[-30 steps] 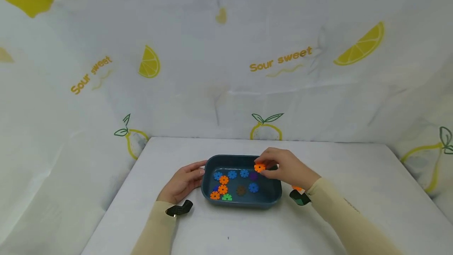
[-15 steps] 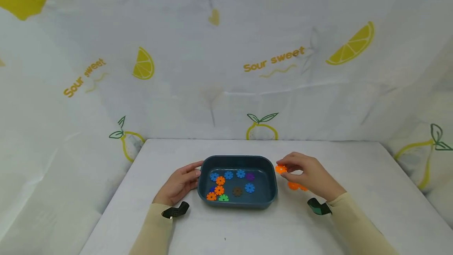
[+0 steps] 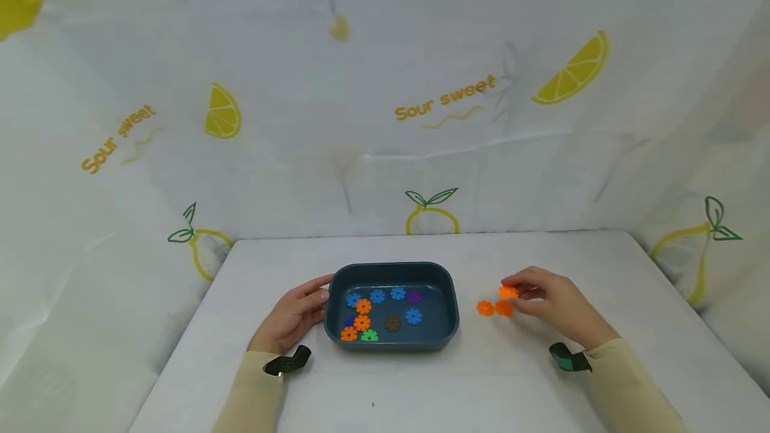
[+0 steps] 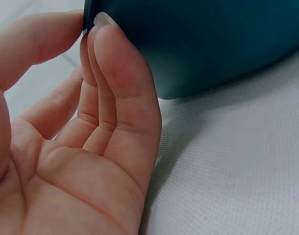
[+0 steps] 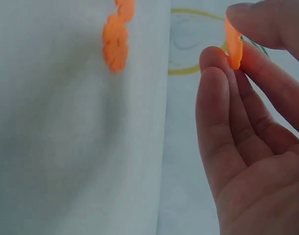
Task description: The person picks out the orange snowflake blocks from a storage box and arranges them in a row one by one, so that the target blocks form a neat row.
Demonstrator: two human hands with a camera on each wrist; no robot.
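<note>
Nearer right hand pinches an orange disc, two flat discs at its eight o'clock; left hand (farther) grips the tray at nine o'clock

Left hand at the edge of a dark teal tray

The palm faces the camera, creases plain to see. The fingers rise, gently bent, toward the tray's edge; a fingertip with its nail showing overlaps the dark side. The tray fills the upper right, its rounded underside above a pale, fine-textured surface. Soft shadow lies beside the hand.
</note>
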